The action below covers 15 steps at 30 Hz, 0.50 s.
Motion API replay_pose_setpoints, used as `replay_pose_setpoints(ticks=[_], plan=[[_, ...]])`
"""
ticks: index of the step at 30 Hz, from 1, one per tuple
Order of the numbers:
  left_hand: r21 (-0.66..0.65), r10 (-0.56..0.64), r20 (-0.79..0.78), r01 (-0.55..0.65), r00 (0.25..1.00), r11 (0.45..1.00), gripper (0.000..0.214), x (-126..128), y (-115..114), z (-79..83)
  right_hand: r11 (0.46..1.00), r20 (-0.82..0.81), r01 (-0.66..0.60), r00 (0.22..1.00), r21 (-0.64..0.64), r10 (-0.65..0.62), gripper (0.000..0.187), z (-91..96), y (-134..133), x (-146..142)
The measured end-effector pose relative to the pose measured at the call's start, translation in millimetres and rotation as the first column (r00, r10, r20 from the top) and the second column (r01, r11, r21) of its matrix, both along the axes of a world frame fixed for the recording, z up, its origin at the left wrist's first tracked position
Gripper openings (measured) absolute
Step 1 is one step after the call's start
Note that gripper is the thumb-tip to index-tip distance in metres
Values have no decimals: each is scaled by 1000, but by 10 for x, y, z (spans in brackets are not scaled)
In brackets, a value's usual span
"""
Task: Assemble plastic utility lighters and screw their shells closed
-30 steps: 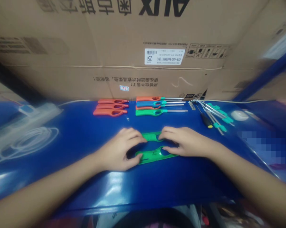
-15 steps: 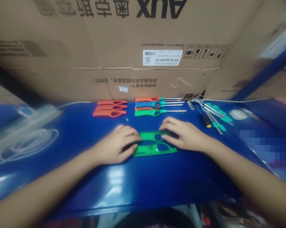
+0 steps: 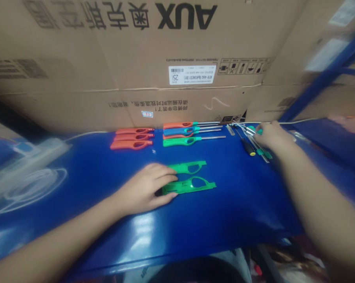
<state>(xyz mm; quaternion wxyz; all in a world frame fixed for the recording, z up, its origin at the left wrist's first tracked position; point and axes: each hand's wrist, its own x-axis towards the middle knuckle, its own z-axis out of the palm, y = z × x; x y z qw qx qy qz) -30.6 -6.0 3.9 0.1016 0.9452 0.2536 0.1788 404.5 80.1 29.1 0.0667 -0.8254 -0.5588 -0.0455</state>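
Note:
Two green lighter casing halves lie in the middle of the blue table, one behind the other. My left hand (image 3: pixel 154 185) has its thumb and fingers closed round the left end of the near green casing half (image 3: pixel 192 186). Its upper fingers touch the far green casing half (image 3: pixel 191 167). At the back right, my right hand (image 3: pixel 271 135) is closed on the teal end of a metal lighter tube (image 3: pixel 250 131), its fingertips partly hidden. Other metal tubes with teal ends (image 3: pixel 263 154) lie beneath, beside a black screwdriver (image 3: pixel 248 147) with a yellow tip on its handle.
Several red lighter casings (image 3: pixel 132 144) lie at the back left. Next to them are lighters with metal tubes, among them a green lighter (image 3: pixel 179 141). A cardboard box (image 3: pixel 107 78) walls off the back. A coiled white cable (image 3: pixel 44 184) lies at the left.
My right hand has left the green casing halves and moved right and back to the metal tubes. My left hand stays at the casings. The view has shifted slightly.

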Motion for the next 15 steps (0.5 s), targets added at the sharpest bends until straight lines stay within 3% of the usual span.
replay_pose_setpoints(ticks=[6,15], plan=[[38,-3,-34,4,999,999,30,-64,24,-3,999,-30,-6,1000,45,7,15,-169,112,64],[63,-3,-138,11,990,998,28,-218,74,169,966,-125,-157,975,205,185,7,96,-76,-231]])
